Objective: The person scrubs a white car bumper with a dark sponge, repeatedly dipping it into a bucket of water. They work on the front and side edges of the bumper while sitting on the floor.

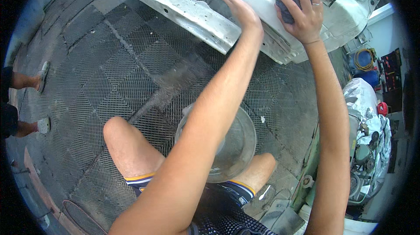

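Note:
A silver-white car body (210, 16) with bare, worn metal stretches across the top. On its pale panel, my right hand (304, 16) is wrapped round a dark grey pad (286, 9), pressed against the surface. The pad's exact kind is not clear. My left hand (245, 12) lies with its fingers stretched out along the edge of the panel, left of the right hand, holding nothing. Between my knees is a round, clear plastic basin (238, 147), partly hidden by my left forearm.
Dark grated tiles (100, 77) cover the floor. At the far left stand another person's feet in light shoes (43, 125). On the right are an exposed engine (363, 156), silver sheeting (361, 92) and a coiled yellow hose (364, 60). A small white utensil-like object (264, 192) lies near my right knee.

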A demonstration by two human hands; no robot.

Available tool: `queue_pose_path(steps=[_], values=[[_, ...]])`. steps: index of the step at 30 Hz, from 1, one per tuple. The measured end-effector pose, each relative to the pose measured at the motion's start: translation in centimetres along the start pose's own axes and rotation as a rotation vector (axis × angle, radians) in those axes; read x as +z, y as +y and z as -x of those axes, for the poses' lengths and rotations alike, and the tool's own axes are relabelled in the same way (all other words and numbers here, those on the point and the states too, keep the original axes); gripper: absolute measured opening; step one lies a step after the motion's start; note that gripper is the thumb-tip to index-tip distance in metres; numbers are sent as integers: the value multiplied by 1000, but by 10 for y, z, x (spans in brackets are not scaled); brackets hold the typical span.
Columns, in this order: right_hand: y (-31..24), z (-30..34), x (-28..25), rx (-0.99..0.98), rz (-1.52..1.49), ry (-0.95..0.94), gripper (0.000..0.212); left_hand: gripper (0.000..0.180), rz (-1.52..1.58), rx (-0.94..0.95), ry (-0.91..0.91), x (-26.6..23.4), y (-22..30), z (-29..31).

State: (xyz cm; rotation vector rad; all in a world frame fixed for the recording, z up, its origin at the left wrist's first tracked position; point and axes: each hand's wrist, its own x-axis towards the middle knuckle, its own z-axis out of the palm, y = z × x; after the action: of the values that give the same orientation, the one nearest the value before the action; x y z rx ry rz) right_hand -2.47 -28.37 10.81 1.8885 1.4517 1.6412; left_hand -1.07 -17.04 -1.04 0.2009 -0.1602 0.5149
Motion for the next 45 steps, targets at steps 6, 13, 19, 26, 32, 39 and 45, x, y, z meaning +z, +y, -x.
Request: queue_pose_path(steps=[6, 13, 19, 26, 32, 39, 45], values=[[3, 6, 3, 2, -1, -4, 42, 95, -273, 23, 128, 10, -23, 35], [2, 10, 1, 3, 3, -6, 40, 95, -283, 41, 157, 8, 15, 0], [-2, 3, 3, -3, -16, -8, 39, 70, 23, 0, 322, 14, 64, -59], [-2, -6, -1, 3, -24, -7, 40, 81, -22, 59, 216, -47, 110, -160], [5, 18, -6, 16, -10, -91, 42, 65, 42, 112, 272, -15, 60, -94], [-1, 0, -4, -6, -25, -57, 42, 54, 10, 379, 123, -86, 128, -234], [1, 9, -6, 3, -5, -57, 40, 79, 207, 22, 207, 0, 65, -89]])
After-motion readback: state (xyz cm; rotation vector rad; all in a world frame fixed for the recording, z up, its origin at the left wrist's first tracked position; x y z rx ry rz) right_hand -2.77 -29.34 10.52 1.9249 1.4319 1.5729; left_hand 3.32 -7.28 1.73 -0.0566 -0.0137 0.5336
